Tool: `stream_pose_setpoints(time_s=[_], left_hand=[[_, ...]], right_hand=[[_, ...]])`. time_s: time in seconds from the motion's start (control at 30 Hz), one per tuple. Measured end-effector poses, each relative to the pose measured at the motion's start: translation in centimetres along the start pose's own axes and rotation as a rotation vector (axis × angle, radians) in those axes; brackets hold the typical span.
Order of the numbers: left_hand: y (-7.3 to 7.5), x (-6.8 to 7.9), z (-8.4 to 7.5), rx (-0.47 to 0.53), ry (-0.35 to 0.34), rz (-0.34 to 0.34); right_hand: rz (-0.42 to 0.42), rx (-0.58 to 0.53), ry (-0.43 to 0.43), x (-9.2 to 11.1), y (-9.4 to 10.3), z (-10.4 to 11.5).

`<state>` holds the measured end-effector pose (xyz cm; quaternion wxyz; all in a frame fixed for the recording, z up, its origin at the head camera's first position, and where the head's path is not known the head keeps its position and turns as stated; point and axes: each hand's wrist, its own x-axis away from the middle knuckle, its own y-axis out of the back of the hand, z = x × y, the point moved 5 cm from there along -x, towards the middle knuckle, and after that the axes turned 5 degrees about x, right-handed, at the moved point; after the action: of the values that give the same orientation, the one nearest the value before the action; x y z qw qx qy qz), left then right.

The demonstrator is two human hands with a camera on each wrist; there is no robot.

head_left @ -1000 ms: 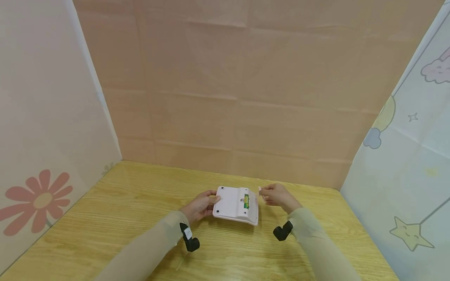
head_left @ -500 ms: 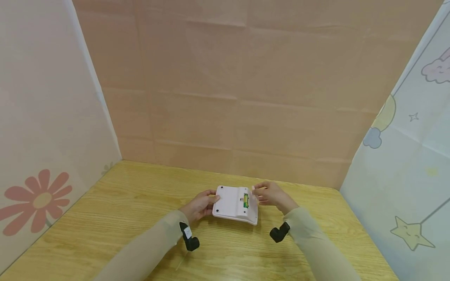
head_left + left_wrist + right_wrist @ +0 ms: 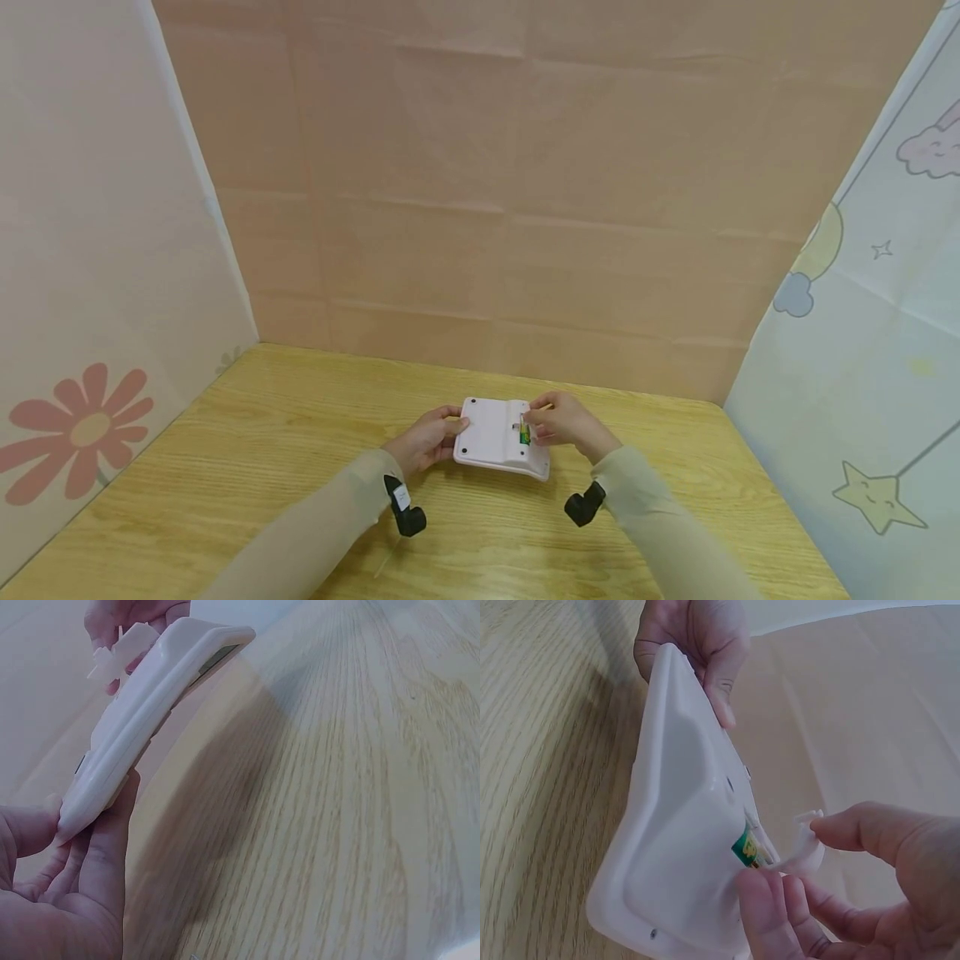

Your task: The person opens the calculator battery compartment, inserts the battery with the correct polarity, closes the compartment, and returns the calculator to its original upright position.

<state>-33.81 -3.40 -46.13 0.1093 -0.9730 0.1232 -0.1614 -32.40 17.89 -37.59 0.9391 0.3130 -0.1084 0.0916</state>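
A pale pink calculator [image 3: 486, 432] is tilted above the table, its back facing up. My left hand [image 3: 431, 437] grips its left edge, thumb on the back and fingers underneath. A green battery [image 3: 525, 434] sits in the uncovered compartment on the back. My right hand [image 3: 570, 421] pinches a small, thin battery cover [image 3: 807, 851] between thumb and fingers, right at the compartment. In the right wrist view one end of this cover meets the opening beside the battery, and its other end stands raised. Dark display glass [image 3: 216, 663] shows on the calculator's underside in the left wrist view.
The wooden table [image 3: 315, 400] runs back to a tan paper-like backdrop [image 3: 450, 208]. Printed panels stand at the left [image 3: 112, 208] and right [image 3: 885, 275]. Each wrist carries a small black camera; the right one [image 3: 585, 503] hangs just above the table.
My right hand has moved left with the battery cover, from beside the calculator to over its compartment, now partly covering the battery from sight. The left hand and calculator have hardly moved.
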Motion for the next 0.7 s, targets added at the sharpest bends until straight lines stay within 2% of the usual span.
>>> stream_pose_setpoints(time_s=[0.4,0.7], left_hand=[[0.09,-0.24,0.36,-0.005,0.000,0.006],[0.02,-0.30,0.37,-0.009,-0.007,-0.013]], right_hand=[[-0.013,0.030,-0.042,-0.74,-0.75,-0.52],[-0.016,0.049,-0.059,-0.42,-1.04,-0.20]])
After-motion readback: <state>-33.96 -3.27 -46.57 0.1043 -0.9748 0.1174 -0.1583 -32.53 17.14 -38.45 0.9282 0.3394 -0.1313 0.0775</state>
